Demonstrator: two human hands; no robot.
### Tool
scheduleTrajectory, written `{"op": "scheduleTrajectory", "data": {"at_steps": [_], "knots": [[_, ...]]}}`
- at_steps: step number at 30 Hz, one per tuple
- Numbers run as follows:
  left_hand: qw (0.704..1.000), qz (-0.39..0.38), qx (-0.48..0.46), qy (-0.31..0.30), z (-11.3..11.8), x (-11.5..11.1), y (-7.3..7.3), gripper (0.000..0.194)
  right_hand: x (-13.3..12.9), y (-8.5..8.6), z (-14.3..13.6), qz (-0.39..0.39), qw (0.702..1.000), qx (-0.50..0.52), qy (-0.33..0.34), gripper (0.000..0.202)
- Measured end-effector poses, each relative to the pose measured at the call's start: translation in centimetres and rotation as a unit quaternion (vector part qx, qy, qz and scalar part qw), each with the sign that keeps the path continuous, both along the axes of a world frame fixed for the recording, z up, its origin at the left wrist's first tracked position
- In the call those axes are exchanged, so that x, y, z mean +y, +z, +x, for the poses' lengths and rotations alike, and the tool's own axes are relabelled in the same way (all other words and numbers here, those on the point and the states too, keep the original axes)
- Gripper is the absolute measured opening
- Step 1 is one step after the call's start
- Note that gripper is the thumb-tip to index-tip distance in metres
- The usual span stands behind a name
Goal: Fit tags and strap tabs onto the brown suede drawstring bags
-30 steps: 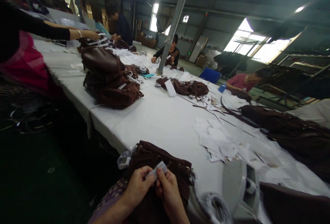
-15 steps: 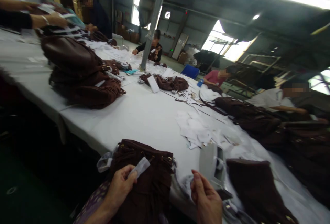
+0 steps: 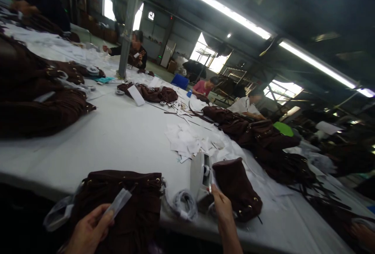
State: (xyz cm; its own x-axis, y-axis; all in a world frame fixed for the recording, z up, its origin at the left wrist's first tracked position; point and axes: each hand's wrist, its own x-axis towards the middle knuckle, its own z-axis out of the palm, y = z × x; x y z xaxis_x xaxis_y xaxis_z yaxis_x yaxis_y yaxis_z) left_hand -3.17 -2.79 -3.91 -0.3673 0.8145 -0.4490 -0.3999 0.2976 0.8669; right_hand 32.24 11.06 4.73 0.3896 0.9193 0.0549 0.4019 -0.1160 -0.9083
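A brown bag [image 3: 137, 207] with brass eyelets lies at the table's front edge. Over it, my left hand [image 3: 98, 222] pinches a small translucent plastic strip [image 3: 120, 201]. My right hand [image 3: 221, 201] is at the front of a grey tape dispenser [image 3: 199, 174], its fingertips close together by the dispenser's edge; whether they grip anything is too small to tell. Between the bag and the dispenser sits a wrapped coil [image 3: 185, 206]. Just right of the dispenser lies a smaller brown bag piece [image 3: 236, 187] with brass eyelets.
Brown bags [image 3: 38, 94] are piled at the left. White paper scraps [image 3: 187, 139] lie mid-table, and more brown bags [image 3: 249, 129] line the far right. A grey post [image 3: 127, 31] rises at the far side. Several people sit or stand around the white table [image 3: 117, 141].
The view has turned to the right. My right hand has moved forward to the tape dispenser. My left hand still holds the plastic strip over the bag.
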Motion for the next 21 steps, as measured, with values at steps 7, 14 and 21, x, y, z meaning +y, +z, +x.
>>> {"op": "scheduleTrajectory", "data": {"at_steps": [7,14,21], "knots": [[1.0,0.008,0.017,-0.006,0.0,-0.3,0.2,0.056,0.1,-0.1,0.4,0.004,0.998,0.025,-0.05,0.046],[1.0,-0.004,0.026,-0.014,-0.1,-0.3,-0.1,0.061,-4.3,0.4,0.2,0.027,0.994,0.021,-0.103,0.04],[0.999,-0.004,0.03,-0.01,-0.2,-0.3,-0.6,0.061,-6.2,-2.4,-0.7,-0.055,0.994,0.076,-0.063,0.053]]}}
